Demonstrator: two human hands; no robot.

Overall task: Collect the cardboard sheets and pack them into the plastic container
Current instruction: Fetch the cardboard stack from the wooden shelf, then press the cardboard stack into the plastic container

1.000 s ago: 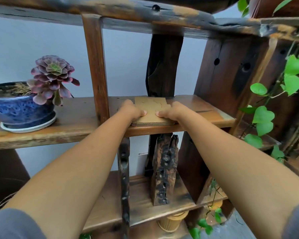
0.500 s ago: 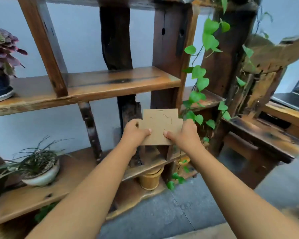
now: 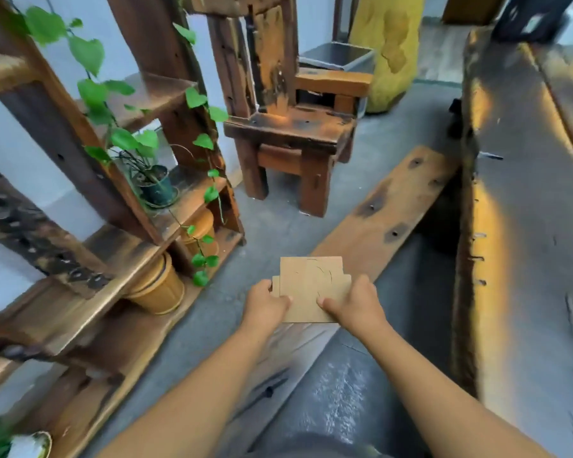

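A small stack of flat brown cardboard sheets (image 3: 311,285) with notched corners is held level in front of me, above a wooden bench and the grey floor. My left hand (image 3: 265,302) grips the stack's left edge, thumb on top. Gripping the right edge the same way is my right hand (image 3: 354,304). No plastic container shows in this view.
A rustic wooden shelf unit (image 3: 106,246) with potted plants and trailing green vines stands at the left. A chunky wooden chair (image 3: 288,127) is ahead. A long wooden bench (image 3: 387,209) runs under my hands and a large dark table (image 3: 523,226) fills the right.
The cardboard stack was lifted off the middle shelf and carried down and to the right in both hands. My view swung right, away from the shelf toward the bench and table.
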